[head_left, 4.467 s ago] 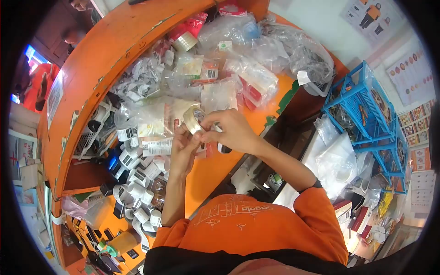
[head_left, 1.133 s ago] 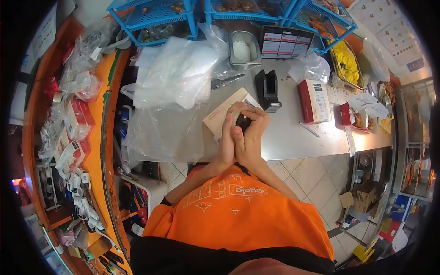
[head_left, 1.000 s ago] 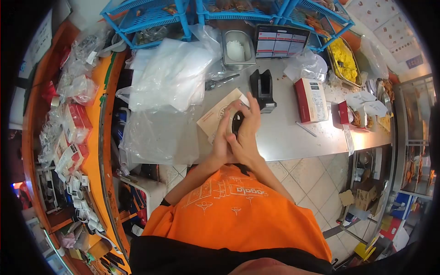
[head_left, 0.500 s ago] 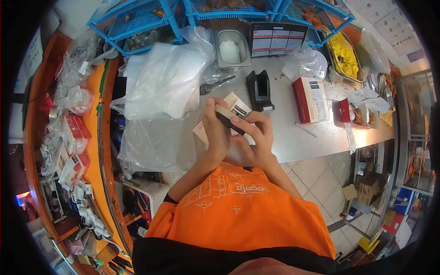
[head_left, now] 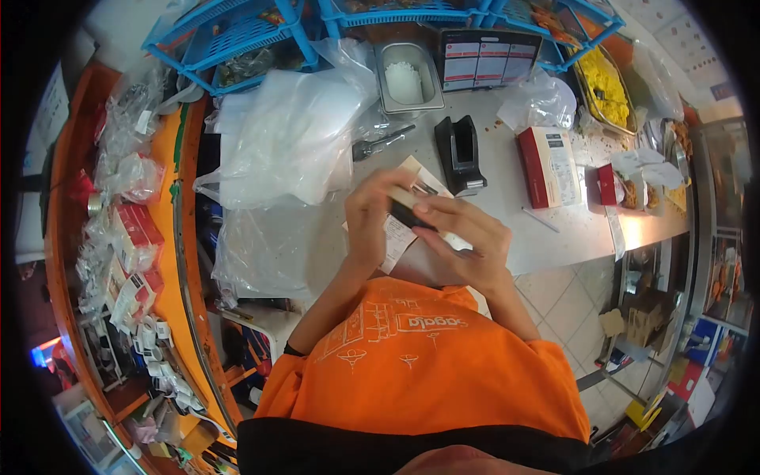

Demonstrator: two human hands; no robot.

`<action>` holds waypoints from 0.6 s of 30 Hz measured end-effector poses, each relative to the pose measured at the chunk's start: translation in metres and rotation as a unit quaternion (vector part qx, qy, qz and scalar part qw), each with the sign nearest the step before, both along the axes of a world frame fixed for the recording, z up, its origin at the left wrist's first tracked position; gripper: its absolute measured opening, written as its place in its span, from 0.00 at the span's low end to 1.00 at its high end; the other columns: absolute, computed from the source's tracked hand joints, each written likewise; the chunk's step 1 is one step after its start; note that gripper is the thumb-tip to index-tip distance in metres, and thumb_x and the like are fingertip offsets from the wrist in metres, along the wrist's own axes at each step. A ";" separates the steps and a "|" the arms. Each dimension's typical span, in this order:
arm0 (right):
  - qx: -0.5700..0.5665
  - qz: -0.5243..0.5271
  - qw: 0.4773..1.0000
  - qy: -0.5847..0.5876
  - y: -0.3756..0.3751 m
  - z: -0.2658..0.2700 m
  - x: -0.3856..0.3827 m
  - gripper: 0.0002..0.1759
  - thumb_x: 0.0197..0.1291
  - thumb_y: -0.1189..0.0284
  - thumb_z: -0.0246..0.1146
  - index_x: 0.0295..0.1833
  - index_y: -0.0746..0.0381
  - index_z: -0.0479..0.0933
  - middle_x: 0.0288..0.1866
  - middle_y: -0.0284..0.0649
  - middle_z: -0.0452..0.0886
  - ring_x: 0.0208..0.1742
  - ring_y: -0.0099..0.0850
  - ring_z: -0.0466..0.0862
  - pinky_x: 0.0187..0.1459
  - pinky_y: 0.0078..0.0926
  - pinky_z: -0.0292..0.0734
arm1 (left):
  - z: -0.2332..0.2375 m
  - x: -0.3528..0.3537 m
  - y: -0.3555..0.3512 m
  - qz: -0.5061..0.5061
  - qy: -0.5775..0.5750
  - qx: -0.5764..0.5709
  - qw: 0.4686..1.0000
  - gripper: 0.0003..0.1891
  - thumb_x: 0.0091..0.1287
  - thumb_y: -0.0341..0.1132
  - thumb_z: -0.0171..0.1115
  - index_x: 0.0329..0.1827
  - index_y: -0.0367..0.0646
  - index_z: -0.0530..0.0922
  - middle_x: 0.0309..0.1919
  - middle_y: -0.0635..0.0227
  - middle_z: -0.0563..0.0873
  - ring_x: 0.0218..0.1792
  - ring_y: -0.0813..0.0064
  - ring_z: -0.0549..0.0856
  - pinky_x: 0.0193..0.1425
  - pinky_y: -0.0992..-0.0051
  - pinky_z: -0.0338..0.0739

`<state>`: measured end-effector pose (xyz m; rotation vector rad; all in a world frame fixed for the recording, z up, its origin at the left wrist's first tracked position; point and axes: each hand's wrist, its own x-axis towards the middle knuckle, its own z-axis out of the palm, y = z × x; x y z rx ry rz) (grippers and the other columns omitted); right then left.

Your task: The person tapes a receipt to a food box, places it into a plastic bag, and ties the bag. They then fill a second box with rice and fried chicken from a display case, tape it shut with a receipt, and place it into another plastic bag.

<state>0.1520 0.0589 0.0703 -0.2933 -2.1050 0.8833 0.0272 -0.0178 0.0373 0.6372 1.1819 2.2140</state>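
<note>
In front of my chest, both hands hold a roll of tape (head_left: 405, 204), seen nearly edge-on, with a pale band and a dark side. My left hand (head_left: 366, 218) is closed round its left end, slightly smeared by motion. My right hand (head_left: 469, 233) pinches the near right part with thumb and fingers. Beneath the hands lies a pale carton with a printed slip (head_left: 398, 244), partly covered by them. A black tape dispenser (head_left: 461, 162) stands just beyond my right hand, with no roll visible in it.
Clear plastic bags (head_left: 277, 142) cover the table's left side. At the back are a metal pan of white stuff (head_left: 408, 83), a tablet (head_left: 491, 62) and blue baskets (head_left: 245, 39). A red-and-white box (head_left: 550, 168) and a pen-like stick (head_left: 541, 220) lie to the right.
Both hands have shifted slightly right with the tape roll. My right hand has moved outward and its fingers are repositioned on the roll. More of the slip below shows.
</note>
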 end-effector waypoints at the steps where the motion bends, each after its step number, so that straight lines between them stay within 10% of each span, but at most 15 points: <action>1: 0.023 0.018 0.999 0.013 -0.002 0.001 -0.001 0.21 0.41 0.82 0.75 0.46 0.65 0.83 0.46 0.47 0.85 0.38 0.30 0.86 0.37 0.20 0.82 | -0.002 -0.003 -0.006 -0.016 0.105 -0.063 0.992 0.18 0.76 0.46 0.47 0.39 0.38 0.76 0.31 0.73 0.77 0.34 0.83 0.77 0.43 0.82 0.71; 2: 0.046 0.039 0.998 0.025 -0.004 0.001 0.000 0.22 0.41 0.81 0.76 0.47 0.65 0.83 0.47 0.47 0.85 0.38 0.31 0.87 0.37 0.20 0.82 | -0.003 -0.004 -0.010 -0.030 0.208 -0.123 0.970 0.18 0.75 0.45 0.50 0.36 0.38 0.76 0.29 0.74 0.76 0.33 0.84 0.76 0.42 0.83 0.70; 7: 0.128 -0.004 0.984 0.122 -0.001 -0.026 0.004 0.19 0.42 0.80 0.75 0.45 0.66 0.82 0.46 0.51 0.85 0.41 0.39 0.87 0.38 0.24 0.83 | 0.013 0.008 -0.006 0.000 -0.099 -0.064 0.993 0.17 0.75 0.46 0.51 0.30 0.46 0.70 0.26 0.76 0.69 0.28 0.86 0.69 0.38 0.80 0.68; 12: 0.003 0.020 0.993 0.113 -0.008 -0.045 0.012 0.20 0.42 0.78 0.76 0.44 0.67 0.80 0.42 0.49 0.84 0.41 0.38 0.87 0.40 0.24 0.84 | 0.019 0.009 -0.006 -0.180 -0.508 0.221 0.813 0.19 0.77 0.52 0.42 0.30 0.51 0.63 0.26 0.78 0.59 0.29 0.79 0.60 0.41 0.75 0.65; 15: -0.105 -0.049 0.951 0.286 -0.022 -0.035 -0.001 0.21 0.42 0.79 0.76 0.45 0.67 0.80 0.42 0.48 0.84 0.40 0.37 0.86 0.37 0.23 0.82 | 0.011 0.020 -0.003 -0.168 -0.410 0.153 0.883 0.19 0.77 0.53 0.41 0.32 0.51 0.64 0.28 0.77 0.63 0.33 0.79 0.67 0.47 0.73 0.67; 18: -0.041 0.015 0.988 0.147 -0.009 -0.023 0.010 0.24 0.43 0.80 0.75 0.50 0.66 0.78 0.45 0.47 0.84 0.40 0.35 0.86 0.33 0.22 0.79 | -0.014 0.023 -0.004 -0.147 -0.316 0.040 0.936 0.17 0.77 0.51 0.41 0.33 0.51 0.65 0.31 0.77 0.65 0.36 0.79 0.69 0.49 0.73 0.67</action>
